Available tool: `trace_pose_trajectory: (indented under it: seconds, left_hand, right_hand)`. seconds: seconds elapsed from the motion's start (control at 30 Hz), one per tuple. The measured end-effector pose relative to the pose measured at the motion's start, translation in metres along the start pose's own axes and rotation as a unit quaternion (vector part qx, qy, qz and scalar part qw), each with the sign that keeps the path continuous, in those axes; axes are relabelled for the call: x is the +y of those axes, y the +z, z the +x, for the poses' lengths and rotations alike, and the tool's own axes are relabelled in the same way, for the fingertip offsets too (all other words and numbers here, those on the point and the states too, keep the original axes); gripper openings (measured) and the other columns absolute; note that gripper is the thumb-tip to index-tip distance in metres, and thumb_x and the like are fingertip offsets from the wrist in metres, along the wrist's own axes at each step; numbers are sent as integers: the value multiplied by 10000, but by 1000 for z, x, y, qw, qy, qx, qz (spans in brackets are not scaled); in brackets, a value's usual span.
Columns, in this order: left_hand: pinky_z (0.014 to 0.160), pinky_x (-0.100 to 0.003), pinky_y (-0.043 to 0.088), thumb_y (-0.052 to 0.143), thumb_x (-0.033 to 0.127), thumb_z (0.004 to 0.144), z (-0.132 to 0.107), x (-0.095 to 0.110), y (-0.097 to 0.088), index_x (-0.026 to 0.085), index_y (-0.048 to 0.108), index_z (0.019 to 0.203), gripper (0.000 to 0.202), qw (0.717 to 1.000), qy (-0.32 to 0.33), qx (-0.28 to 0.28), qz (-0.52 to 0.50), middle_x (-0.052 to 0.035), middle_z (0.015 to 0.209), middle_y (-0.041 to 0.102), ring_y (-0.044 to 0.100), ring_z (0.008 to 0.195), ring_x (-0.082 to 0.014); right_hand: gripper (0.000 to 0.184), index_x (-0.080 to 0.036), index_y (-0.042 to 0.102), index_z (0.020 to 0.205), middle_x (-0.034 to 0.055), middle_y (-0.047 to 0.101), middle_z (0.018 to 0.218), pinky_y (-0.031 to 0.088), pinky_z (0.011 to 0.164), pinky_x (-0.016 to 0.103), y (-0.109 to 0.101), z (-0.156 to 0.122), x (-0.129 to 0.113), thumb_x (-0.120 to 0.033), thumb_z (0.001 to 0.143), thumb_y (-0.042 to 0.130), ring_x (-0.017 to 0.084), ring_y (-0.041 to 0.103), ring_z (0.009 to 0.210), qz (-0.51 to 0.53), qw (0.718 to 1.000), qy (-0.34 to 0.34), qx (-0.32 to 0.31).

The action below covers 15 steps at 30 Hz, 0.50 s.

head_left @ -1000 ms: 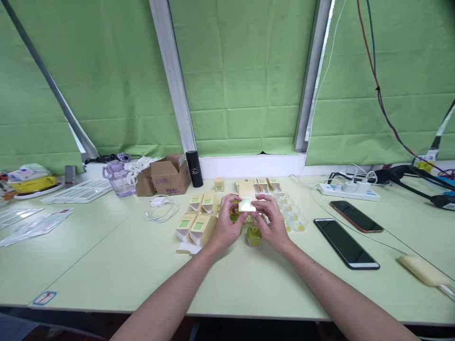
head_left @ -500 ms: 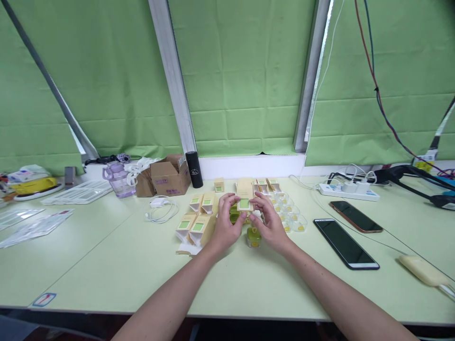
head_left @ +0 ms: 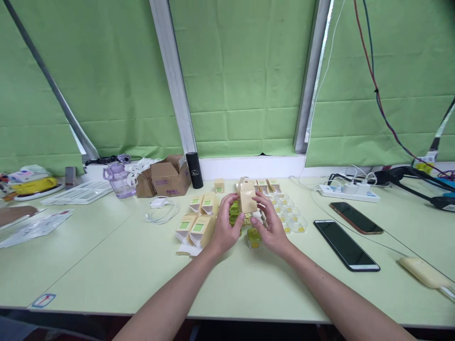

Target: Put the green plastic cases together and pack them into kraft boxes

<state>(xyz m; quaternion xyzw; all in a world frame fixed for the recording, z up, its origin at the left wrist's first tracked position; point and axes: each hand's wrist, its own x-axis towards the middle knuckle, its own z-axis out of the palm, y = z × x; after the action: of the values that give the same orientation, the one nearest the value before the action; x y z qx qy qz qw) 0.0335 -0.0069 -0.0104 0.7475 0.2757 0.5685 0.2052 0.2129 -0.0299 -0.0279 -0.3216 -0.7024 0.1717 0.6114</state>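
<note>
Both my hands meet over the middle of the pale green table. My left hand and my right hand together grip a small tan carton, held upright with its plain side toward me. Under my hands sit small clear jars with green contents. More tan cartons with green windows lie just left of my left hand, and others stand behind. Small clear cups with yellow dots lie to the right of my right hand.
Two dark phones lie at right, near a white power strip and cables. At back left stand brown cardboard boxes, a black cylinder, a purple jug and a white cable coil.
The carton has been turned in my hands: its green window faced me before, now its plain tan side does. A brown shape has appeared at the far left edge.
</note>
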Motion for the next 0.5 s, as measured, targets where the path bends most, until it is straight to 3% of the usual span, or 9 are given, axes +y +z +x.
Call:
trace_pose_trajectory:
  seconds: [0.2, 0.5]
  left_hand:
    - [1157, -497, 482, 641, 479, 1047, 2, 1, 1, 239, 503, 1439, 479, 998, -44, 20, -36, -163, 1472, 592, 600, 1346, -306]
    - [908, -375, 517, 637, 569, 1024, 6, -4, -3, 219, 606, 1281, 436, 996, -51, 56, 53, -115, 1235, 638, 636, 1072, -243]
  right_hand:
    - [496, -360, 447, 1568, 100, 457, 1677, 386, 1282, 603, -2, 1, -3, -358, 1082, 548, 307, 393, 1597, -50, 997, -58, -11]
    - [567, -392, 440, 1589, 46, 567, 1610, 423, 1228, 657, -5, -1, -12, -203, 1057, 493, 338, 470, 1497, -113, 982, -140, -57]
